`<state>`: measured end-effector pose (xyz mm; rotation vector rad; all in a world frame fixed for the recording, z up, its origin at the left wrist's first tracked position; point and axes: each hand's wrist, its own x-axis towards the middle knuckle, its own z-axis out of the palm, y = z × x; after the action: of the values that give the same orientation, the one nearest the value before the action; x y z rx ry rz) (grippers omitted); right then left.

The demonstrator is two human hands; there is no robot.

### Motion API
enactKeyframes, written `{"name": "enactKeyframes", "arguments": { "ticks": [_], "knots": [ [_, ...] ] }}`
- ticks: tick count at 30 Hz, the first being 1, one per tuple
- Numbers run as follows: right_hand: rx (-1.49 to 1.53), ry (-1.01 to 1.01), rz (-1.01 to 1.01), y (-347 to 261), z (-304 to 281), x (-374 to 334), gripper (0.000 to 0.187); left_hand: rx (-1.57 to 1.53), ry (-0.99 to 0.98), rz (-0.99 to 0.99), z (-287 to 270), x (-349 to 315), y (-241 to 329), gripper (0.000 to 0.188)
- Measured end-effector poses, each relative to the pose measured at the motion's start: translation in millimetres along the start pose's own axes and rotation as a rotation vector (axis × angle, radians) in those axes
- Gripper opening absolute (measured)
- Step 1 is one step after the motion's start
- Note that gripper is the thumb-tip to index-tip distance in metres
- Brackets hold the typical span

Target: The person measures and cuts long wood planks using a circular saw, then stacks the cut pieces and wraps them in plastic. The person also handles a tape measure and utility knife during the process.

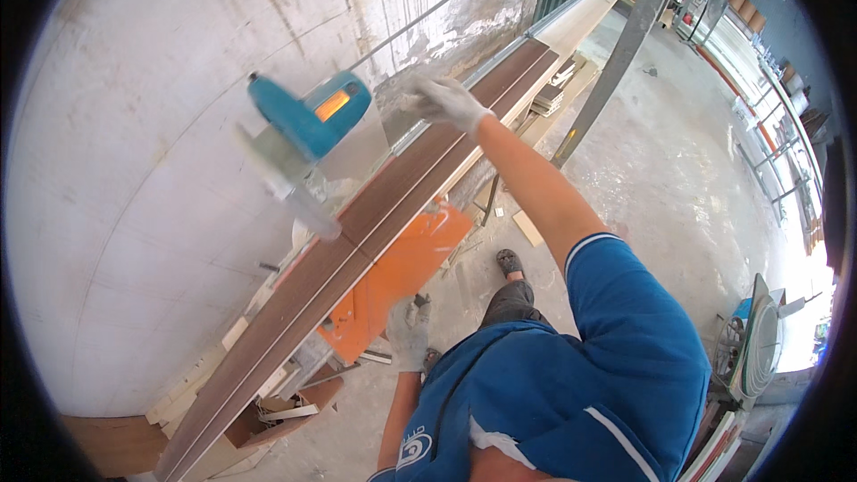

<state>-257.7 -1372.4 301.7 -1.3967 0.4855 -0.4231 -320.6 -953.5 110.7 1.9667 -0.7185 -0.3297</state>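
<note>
My right hand (446, 104), in a pale work glove, is raised over the brown boards, its fingers stretched out and slightly blurred. It is nearest to the teal motor housing of a miter saw (344, 107) and appears to hold nothing. The saw's head stands up, its blade guard (308, 211) above the boards. Two long brown boards (393, 187) lie side by side across the saw's orange base (393, 272). A crosswise line shows on them near the blade. Beside the base's near edge is my gloved left hand (408, 335); its fingers are blurred, with something dark at their tips.
A pale wall (161, 143) runs close behind the saw. A slanting metal post (616, 62) stands to the right of the boards. Stacked offcuts (549, 100) lie under the far end, and a wooden box of scraps (286, 411) sits below the near end. Long racks (777, 116) line the far right.
</note>
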Motion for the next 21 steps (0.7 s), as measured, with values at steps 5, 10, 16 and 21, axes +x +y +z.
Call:
{"name": "enactKeyframes", "arguments": {
  "ticks": [5, 10, 16, 21],
  "knots": [
    [0.028, 0.579, 0.213, 89, -252, 55, 0.05, -0.4, 0.048, -0.325, 113, 47, 26, 0.026],
    [-0.92, 0.782, 0.127, 117, -458, 130, 0.064, -0.599, 0.072, -0.608, 234, 113, 77, 0.031],
    [-1.277, 0.666, 0.117, 131, -608, 234, 0.073, -0.813, 0.246, -0.887, 323, 167, 132, 0.025],
    [-0.856, 0.251, 0.207, 145, -667, 286, 0.076, -1.015, 0.393, -0.935, 350, 199, 145, 0.028]
  ]
}}
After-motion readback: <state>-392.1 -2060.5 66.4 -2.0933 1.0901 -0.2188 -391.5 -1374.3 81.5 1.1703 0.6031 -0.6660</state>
